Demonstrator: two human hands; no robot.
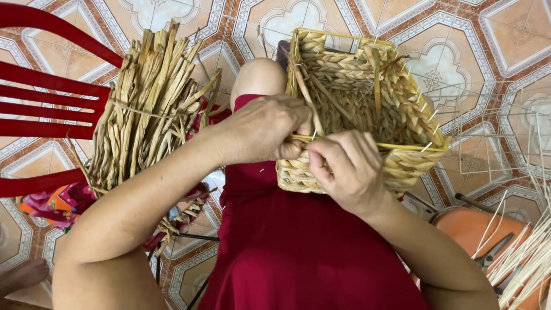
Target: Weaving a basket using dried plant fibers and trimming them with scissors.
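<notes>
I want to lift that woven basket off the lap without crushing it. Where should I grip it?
Probably grip the basket by its stiff yellow rim, from above on the right side. The hands crowd the near edge, and the braided walls look softer.

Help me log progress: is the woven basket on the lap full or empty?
Empty: the woven basket shows only its braided inner walls and bottom; nothing lies inside.

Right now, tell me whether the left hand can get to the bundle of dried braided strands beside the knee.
Probably yes. The left hand grips the woven basket's rim, and the bundle of dried braided strands lies just to its left with nothing between them.
</notes>
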